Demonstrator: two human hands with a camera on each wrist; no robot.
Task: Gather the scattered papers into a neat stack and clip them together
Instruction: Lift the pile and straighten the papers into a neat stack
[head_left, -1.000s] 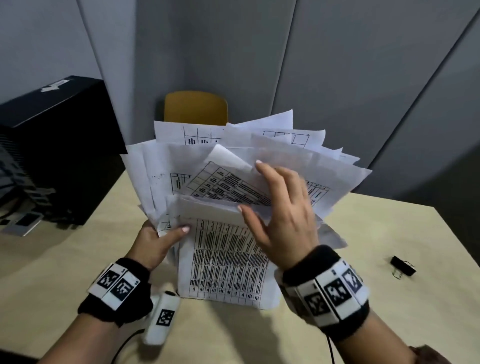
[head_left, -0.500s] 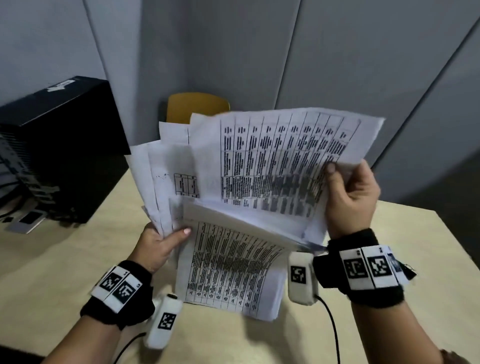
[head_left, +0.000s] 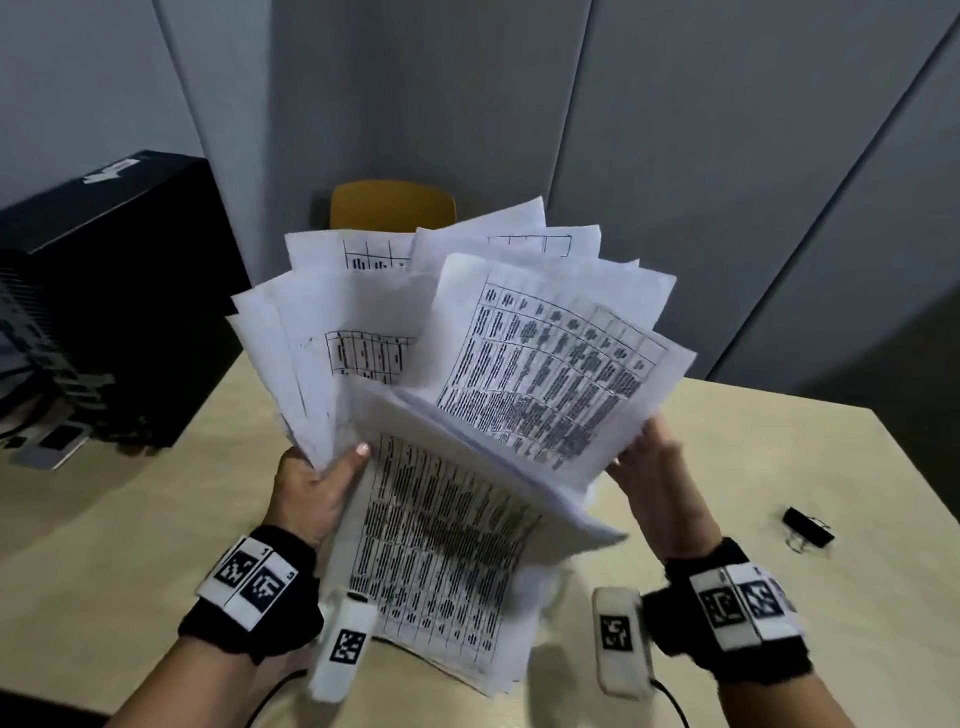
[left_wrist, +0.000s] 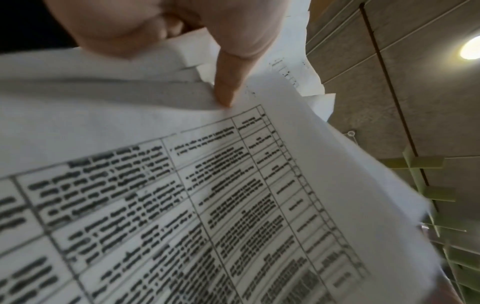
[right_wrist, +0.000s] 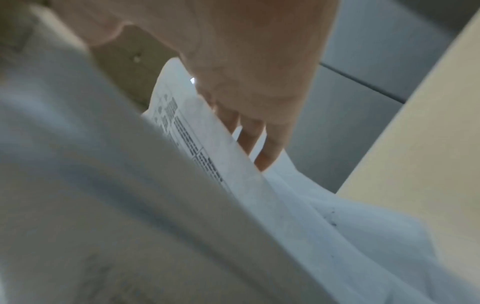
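Papers (head_left: 467, 374): fanning upright between both hands, left hand (head_left: 311, 488) pinching the lower corner, right hand (head_left: 655, 483) gripping the right edge; clip (head_left: 808, 527) lying on the table (head_left: 779, 447), nearer the right.

- The papers (head_left: 467, 415) cover the fingers of the left hand (head_left: 311, 493); in the head view only its thumb lies on the front.
- The right hand (head_left: 654, 493) reaches behind the sheets, so its fingertips are hidden there.
- Print on the sheets is too blurred to read.
- The right wrist view is smeared; a near sheet (right_wrist: 103, 185) blocks most of it.
- The binder clip (head_left: 808, 527), near the table (head_left: 779, 441) right edge, is small; its handles are hard to make out.
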